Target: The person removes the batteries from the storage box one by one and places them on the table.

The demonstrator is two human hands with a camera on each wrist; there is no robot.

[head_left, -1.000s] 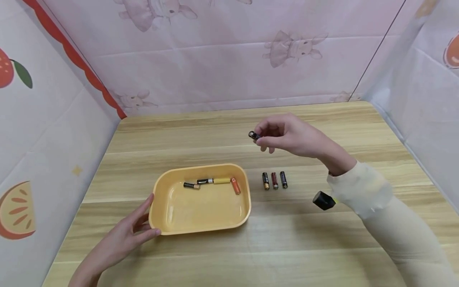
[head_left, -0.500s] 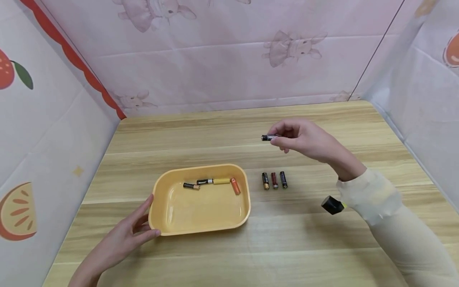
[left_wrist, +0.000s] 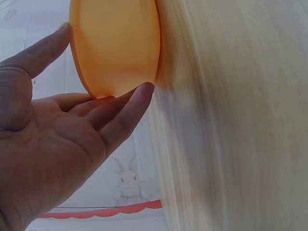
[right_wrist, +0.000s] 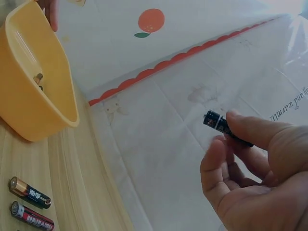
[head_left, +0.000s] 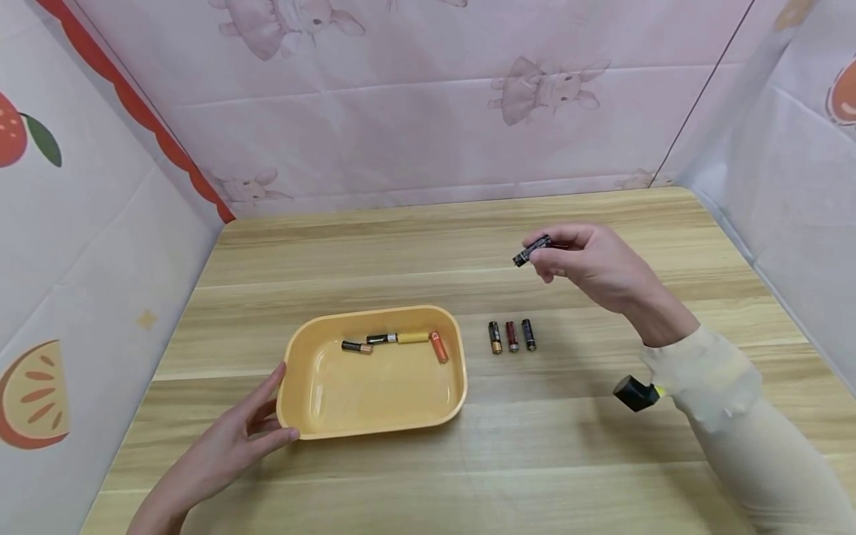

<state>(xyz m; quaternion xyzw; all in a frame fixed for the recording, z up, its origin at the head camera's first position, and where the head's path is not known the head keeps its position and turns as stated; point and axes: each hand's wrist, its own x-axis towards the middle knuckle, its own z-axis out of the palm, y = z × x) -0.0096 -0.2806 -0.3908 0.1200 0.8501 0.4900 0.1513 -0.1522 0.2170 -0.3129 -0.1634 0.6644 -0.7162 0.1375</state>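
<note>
Pinched between the thumb and fingers of my right hand point(head_left: 588, 264) is a black battery point(head_left: 532, 250), held above the table and tilted. In the right wrist view its end with the small metal nub point(right_wrist: 206, 118) points away from the palm. My left hand point(head_left: 230, 438) holds the left end of a yellow plastic tray point(head_left: 374, 429), thumb at the near rim and fingers along the outer wall. Inside the tray lie a black-and-copper battery point(head_left: 357, 347), a black-and-silver one point(head_left: 382, 339), a yellow one point(head_left: 412, 338) and an orange one point(head_left: 438, 347).
Right of the tray, a black-and-gold battery point(head_left: 495, 337), a dark red battery point(head_left: 512, 336) and a dark blue-black battery point(head_left: 529, 335) lie in a row on the wooden table point(head_left: 414, 490). Printed cloth walls point(head_left: 414, 141) rise behind and at both sides. A black device point(head_left: 636, 394) hangs below the right sleeve.
My right hand has moved to the right with the battery, which has turned from end-on to lying slantwise in the fingers. The left hand and tray have stayed put.
</note>
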